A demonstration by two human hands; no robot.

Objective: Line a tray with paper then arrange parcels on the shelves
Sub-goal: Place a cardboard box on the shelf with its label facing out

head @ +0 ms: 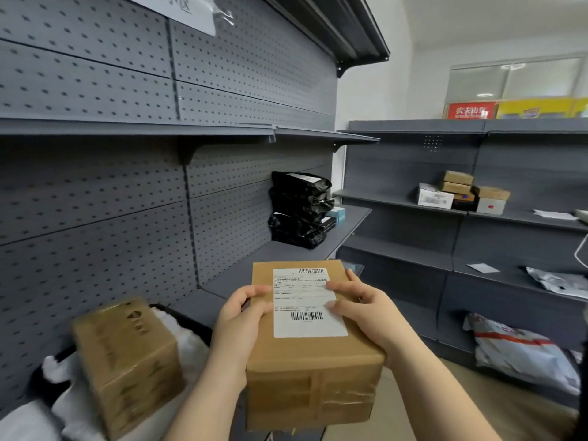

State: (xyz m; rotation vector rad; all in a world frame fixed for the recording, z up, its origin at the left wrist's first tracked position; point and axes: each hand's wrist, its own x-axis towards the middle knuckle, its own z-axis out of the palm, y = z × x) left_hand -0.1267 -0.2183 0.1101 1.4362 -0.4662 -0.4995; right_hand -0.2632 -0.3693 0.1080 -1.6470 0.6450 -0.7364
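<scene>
I hold a brown cardboard parcel with a white shipping label in front of me, above the grey shelf. My left hand grips its left side with the thumb on top. My right hand grips its right side, fingertips resting on the label. A second brown taped box stands at the lower left in a black tray lined with white paper. Black plastic parcels are stacked at the far end of the same shelf.
Grey pegboard shelving fills the left wall, with another shelf above. A second shelf unit at right holds small boxes, and grey mailer bags lie on its lower shelves. Coloured cartons sit on top.
</scene>
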